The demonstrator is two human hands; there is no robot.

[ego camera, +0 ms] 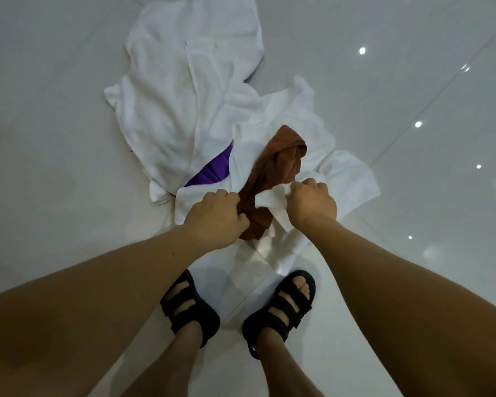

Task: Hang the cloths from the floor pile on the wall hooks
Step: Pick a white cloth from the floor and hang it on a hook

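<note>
A pile of white cloths [184, 104] sprawls on the floor ahead of me, with a purple cloth [212, 170] peeking from under them. A brown cloth [278, 161] lies on top of the pile's near end. My left hand [212, 216] is closed on the brown cloth's near edge. My right hand [312, 204] grips the bunched corner of a white cloth [272, 199], which hangs down from it toward my feet. No wall hooks are in view.
Glossy white floor tiles [55, 110] surround the pile and reflect ceiling lights on the right. My two feet in black sandals [189, 308] stand just behind the pile's near edge.
</note>
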